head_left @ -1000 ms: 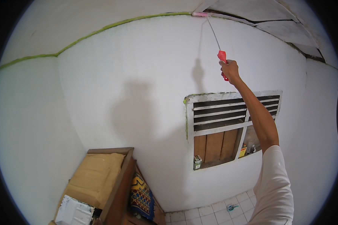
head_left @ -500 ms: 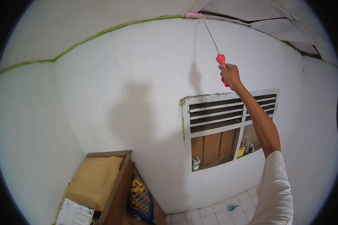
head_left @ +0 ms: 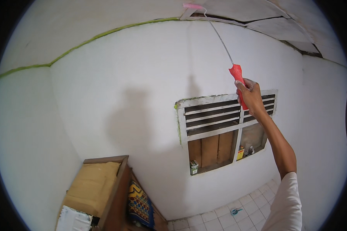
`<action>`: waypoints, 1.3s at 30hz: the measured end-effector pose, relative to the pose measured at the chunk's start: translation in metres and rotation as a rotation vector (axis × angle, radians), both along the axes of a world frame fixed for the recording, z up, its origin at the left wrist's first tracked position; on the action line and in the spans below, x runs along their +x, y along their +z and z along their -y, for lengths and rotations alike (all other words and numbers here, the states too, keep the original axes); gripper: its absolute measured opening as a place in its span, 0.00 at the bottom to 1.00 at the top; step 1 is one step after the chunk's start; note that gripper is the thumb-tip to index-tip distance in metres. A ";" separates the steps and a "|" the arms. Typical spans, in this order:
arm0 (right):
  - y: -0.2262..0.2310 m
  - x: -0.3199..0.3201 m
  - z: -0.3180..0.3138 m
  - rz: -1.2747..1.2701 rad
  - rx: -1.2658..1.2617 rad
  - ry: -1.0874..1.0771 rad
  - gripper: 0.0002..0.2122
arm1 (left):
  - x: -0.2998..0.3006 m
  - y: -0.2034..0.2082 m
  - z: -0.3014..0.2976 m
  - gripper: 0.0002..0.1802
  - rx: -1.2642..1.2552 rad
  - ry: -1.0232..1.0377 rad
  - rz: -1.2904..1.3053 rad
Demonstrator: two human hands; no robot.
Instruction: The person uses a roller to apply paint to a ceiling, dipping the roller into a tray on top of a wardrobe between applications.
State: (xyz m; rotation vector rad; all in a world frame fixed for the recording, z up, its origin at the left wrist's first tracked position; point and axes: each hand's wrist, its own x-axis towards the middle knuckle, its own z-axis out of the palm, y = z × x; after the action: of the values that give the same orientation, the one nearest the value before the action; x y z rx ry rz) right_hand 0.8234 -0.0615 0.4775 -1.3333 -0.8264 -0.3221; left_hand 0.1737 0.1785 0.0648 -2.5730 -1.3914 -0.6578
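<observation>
- the right hand (head_left: 251, 96) is raised high in front of a white wall (head_left: 135, 88), the bare forearm coming up from the lower right, with a white sleeve (head_left: 287, 204) at the bottom edge.
- its fingers (head_left: 246, 89) are clenched tight around the red handle (head_left: 238, 82) of a paint roller (head_left: 219, 38); no gap shows between the fingers and the handle.
- the top of the red handle sticks out above the fist, and a short piece shows below it.
- from the handle a thin metal rod (head_left: 219, 36) runs up and to the left, so the roller's long axis slants from the hand at lower right to the ceiling line at upper left.
- the pink roller head (head_left: 192, 6) is at the very top, lying roughly level and pointing left, right where the wall meets the cracked ceiling panels (head_left: 258, 15); whether it touches cannot be told.
- the left hand is out of view.
- just behind the right hand is a window (head_left: 223, 127) with white slats above and wooden boards below; small containers (head_left: 194, 167) stand on its sill.
- a green line (head_left: 85, 41) runs along the top of the wall.
- at lower left stands a wooden cabinet (head_left: 104, 188) with a patterned cloth (head_left: 138, 202) leaning beside it, on a white tiled floor (head_left: 235, 215).
</observation>
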 end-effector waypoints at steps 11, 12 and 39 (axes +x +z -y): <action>-0.056 -0.084 0.074 0.040 0.008 -0.026 0.11 | -0.002 -0.011 0.000 0.19 -0.006 0.065 0.174; -0.057 -0.091 0.077 0.041 0.017 -0.018 0.11 | -0.011 -0.020 -0.005 0.19 0.004 0.073 0.176; -0.027 -0.105 0.076 0.135 0.015 0.038 0.11 | -0.022 -0.067 -0.046 0.23 0.309 -0.154 0.254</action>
State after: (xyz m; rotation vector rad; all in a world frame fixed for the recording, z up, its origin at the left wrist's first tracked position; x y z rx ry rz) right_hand 0.7187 -0.1377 0.4504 -1.2902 -0.9595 -0.3911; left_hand 0.1518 0.2248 -0.0022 -2.4261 -1.0548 -1.1597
